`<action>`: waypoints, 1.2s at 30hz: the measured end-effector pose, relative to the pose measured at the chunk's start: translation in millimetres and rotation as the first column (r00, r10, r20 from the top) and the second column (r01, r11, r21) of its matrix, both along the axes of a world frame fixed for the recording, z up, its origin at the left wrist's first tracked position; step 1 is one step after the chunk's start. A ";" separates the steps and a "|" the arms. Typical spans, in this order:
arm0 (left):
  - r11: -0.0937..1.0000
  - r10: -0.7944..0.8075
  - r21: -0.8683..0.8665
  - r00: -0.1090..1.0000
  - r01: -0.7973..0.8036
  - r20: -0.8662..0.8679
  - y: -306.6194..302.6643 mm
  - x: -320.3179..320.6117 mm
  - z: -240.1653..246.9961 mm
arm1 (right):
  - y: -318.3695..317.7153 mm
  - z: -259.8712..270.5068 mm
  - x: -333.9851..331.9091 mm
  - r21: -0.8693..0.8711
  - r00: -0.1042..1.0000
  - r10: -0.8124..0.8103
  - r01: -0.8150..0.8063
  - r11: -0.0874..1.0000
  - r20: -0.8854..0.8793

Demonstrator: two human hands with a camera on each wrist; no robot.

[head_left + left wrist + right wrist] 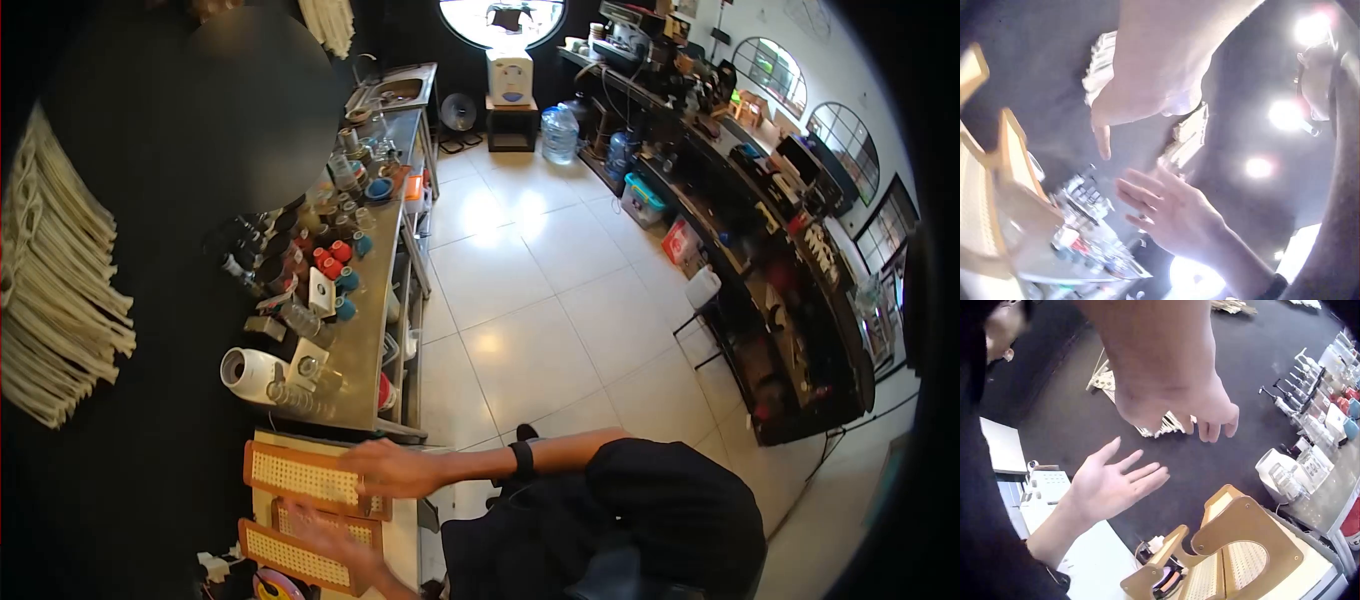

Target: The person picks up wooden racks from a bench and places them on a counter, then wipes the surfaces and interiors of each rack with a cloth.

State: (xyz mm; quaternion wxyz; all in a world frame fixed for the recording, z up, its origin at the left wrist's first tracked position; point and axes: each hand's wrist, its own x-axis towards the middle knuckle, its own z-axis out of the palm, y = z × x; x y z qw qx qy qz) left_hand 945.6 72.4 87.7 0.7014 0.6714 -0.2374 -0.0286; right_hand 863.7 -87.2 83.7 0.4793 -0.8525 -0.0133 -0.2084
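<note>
A wooden rack (300,475) with woven rattan panels stands on a light tabletop at the lower left of the head view. My right hand (395,468), with a black band on its wrist, overlaps the rack's upper panel there. Lower down, my left hand (345,550) is blurred over the lower panels. In the right wrist view the left hand (1110,490) is raised with fingers spread, and the rack's curved side (1250,534) shows below both hands. The left wrist view has the right hand (1175,212) with fingers extended. Neither hand holds anything.
Beyond the rack, a long metal counter (365,350) carries glasses, red and blue cups and a white round-mouthed appliance (250,375). A dark wall with fringed hangings (60,290) runs alongside. Tiled floor (520,300) separates it from a cluttered dark bar (740,250).
</note>
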 end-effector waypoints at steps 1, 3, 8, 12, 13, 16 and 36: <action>0.983 -0.162 -0.084 0.987 0.162 0.007 -29.7 -16.9 10.9 | -4.8 -3.7 -8.5 -0.087 0.999 0.043 -0.045 0.995 -0.021; 0.953 -0.257 0.156 0.966 0.260 -0.041 -71.3 -36.9 28.5 | -20.2 -12.8 -22.0 -0.175 0.995 0.091 -0.096 0.980 -0.034; 0.878 -0.458 0.015 0.848 0.479 -0.267 -174.7 -62.6 20.7 | -113.1 -22.0 -59.4 -0.161 0.999 0.035 -0.041 0.986 -0.042; 0.720 -0.684 -0.266 0.592 0.641 -0.427 -254.1 -71.6 15.8 | -205.8 -20.5 -99.9 0.075 0.992 0.063 -0.055 0.996 -0.106; 0.670 -0.735 -0.357 0.513 0.650 -0.444 -272.9 -73.5 12.4 | -225.9 -13.7 -110.0 0.042 1.000 0.016 -0.017 0.999 0.018; 0.652 -0.745 -0.373 0.467 0.660 -0.476 -335.0 -86.0 17.5 | -288.2 -6.7 -135.4 0.068 0.984 -0.132 0.124 0.990 0.122; 0.458 -0.864 -0.112 0.412 0.882 -0.290 -778.2 -16.6 -6.8 | -733.5 -33.5 -56.4 0.459 0.918 -0.083 0.271 0.846 -0.389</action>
